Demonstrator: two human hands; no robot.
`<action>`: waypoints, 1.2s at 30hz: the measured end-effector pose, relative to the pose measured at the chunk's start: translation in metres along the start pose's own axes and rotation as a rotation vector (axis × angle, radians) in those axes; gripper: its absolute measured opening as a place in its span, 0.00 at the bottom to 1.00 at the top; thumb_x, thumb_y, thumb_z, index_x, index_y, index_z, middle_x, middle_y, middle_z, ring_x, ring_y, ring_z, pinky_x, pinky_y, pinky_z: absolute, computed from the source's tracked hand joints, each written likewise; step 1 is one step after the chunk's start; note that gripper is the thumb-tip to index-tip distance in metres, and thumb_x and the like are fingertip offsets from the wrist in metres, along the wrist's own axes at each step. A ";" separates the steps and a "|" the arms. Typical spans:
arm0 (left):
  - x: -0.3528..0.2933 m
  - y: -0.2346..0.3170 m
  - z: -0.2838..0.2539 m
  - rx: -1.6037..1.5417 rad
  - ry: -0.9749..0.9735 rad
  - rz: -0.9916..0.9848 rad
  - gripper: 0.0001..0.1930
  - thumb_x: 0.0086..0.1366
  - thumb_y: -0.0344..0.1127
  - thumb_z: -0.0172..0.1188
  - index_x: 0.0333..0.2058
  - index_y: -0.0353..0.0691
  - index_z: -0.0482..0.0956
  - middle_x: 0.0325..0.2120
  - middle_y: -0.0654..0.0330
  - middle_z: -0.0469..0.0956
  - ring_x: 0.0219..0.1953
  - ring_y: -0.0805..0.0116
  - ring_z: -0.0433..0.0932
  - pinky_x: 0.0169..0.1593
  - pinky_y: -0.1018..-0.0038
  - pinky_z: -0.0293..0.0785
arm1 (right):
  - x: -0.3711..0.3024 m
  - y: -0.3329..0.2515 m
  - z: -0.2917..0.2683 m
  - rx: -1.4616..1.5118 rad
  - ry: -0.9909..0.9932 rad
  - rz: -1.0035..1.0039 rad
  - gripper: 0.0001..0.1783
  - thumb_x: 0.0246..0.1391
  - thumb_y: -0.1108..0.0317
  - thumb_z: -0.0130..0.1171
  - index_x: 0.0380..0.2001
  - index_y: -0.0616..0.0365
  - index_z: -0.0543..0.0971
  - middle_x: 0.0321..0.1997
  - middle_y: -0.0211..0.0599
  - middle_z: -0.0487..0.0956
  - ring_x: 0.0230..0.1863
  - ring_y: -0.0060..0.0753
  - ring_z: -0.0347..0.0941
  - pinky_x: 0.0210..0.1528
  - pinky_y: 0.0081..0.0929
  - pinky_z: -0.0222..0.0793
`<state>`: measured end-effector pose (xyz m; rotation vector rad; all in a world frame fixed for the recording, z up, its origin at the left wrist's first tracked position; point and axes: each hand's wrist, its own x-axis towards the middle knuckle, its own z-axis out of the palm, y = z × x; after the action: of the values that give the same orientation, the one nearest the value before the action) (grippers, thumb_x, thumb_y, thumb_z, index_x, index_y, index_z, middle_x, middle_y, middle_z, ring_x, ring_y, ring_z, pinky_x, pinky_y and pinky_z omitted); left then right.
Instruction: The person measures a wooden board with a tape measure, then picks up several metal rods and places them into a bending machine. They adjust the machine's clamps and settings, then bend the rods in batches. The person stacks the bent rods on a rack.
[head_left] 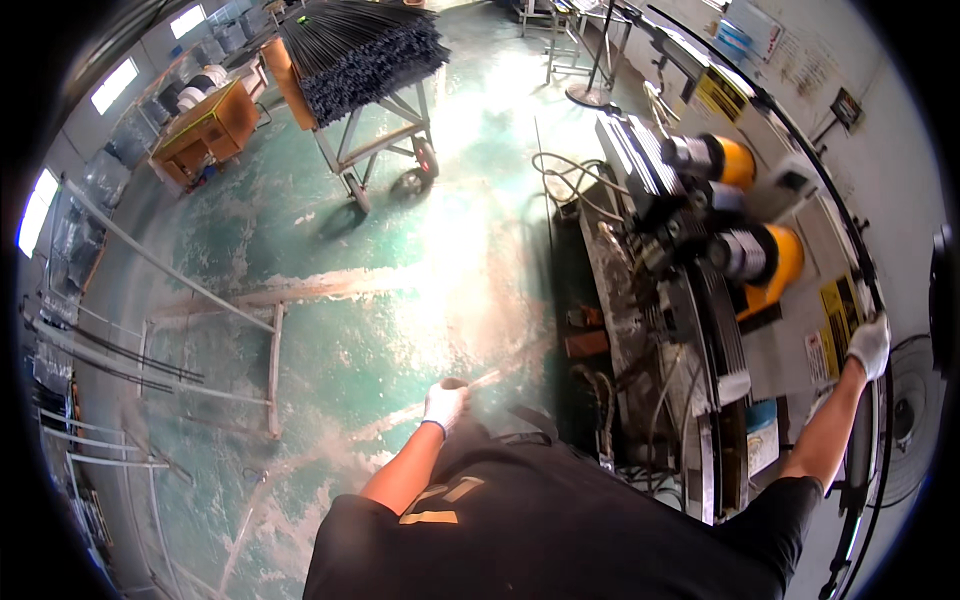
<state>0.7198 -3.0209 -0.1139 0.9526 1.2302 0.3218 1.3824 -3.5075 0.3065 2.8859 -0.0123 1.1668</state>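
My right hand (869,346), in a white glove, is wrapped around a long thin black strip (858,250). The strip runs along the outer side of the machine (790,225) on my right, from the far end down toward the lower right. My left hand (445,402), also gloved in white, hangs over the green floor in front of my body. Its fingers look curled in, and nothing shows in them. On the machine, between my hands, sit two orange-and-black motors (770,255) beside ribbed metal rails.
A wheeled cart (385,150) stacked with black strips stands ahead on the left. Behind it is a wooden desk (212,132). Metal frame racks (275,370) stand on the left. Cables (580,185) loop beside the machine, and a fan (908,420) stands at the far right.
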 end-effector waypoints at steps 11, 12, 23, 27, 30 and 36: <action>0.185 0.177 -0.170 -0.043 0.203 0.003 0.14 0.68 0.22 0.58 0.52 0.29 0.77 0.28 0.57 0.79 0.22 0.68 0.74 0.24 0.69 0.72 | 0.000 -0.164 -0.094 -0.270 -0.056 0.611 0.38 0.69 0.30 0.51 0.66 0.43 0.85 0.67 0.45 0.85 0.67 0.52 0.81 0.68 0.50 0.75; 0.199 0.188 -0.170 0.075 0.204 -0.027 0.13 0.68 0.24 0.58 0.51 0.29 0.77 0.28 0.58 0.78 0.22 0.68 0.74 0.25 0.68 0.72 | 0.018 -0.155 -0.086 -0.213 0.074 0.586 0.38 0.69 0.29 0.51 0.65 0.43 0.85 0.67 0.46 0.85 0.67 0.52 0.82 0.68 0.48 0.74; 0.312 0.456 -0.130 0.001 -0.052 0.237 0.13 0.69 0.28 0.66 0.51 0.30 0.84 0.37 0.57 0.84 0.34 0.70 0.82 0.38 0.72 0.80 | -0.050 -0.805 -0.098 1.193 -0.142 -0.337 0.20 0.67 0.60 0.70 0.57 0.57 0.87 0.52 0.37 0.90 0.48 0.34 0.87 0.54 0.33 0.82; 0.345 0.535 -0.124 0.052 -0.140 0.365 0.12 0.74 0.28 0.62 0.54 0.31 0.80 0.43 0.56 0.85 0.41 0.69 0.84 0.49 0.71 0.84 | -0.086 -1.025 -0.144 1.251 -0.615 -0.655 0.36 0.60 0.51 0.77 0.64 0.62 0.82 0.57 0.52 0.89 0.56 0.44 0.88 0.62 0.38 0.81; 0.371 0.572 -0.119 -0.012 -0.192 0.366 0.11 0.75 0.28 0.64 0.53 0.31 0.81 0.43 0.57 0.85 0.42 0.68 0.85 0.49 0.69 0.85 | -0.090 -1.144 -0.144 1.232 -0.536 -0.840 0.49 0.56 0.42 0.79 0.70 0.65 0.76 0.60 0.58 0.86 0.62 0.52 0.85 0.68 0.44 0.77; 0.442 0.617 -0.131 0.114 -0.387 0.288 0.12 0.73 0.30 0.68 0.51 0.30 0.84 0.42 0.57 0.86 0.41 0.74 0.83 0.46 0.74 0.82 | -0.057 -1.327 -0.176 0.783 -0.611 -0.910 0.46 0.58 0.30 0.70 0.55 0.69 0.86 0.50 0.60 0.89 0.54 0.54 0.88 0.60 0.46 0.82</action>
<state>0.9223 -2.2990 0.0640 1.2294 0.7645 0.2777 1.2431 -2.1762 0.3619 2.9560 1.8335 0.0913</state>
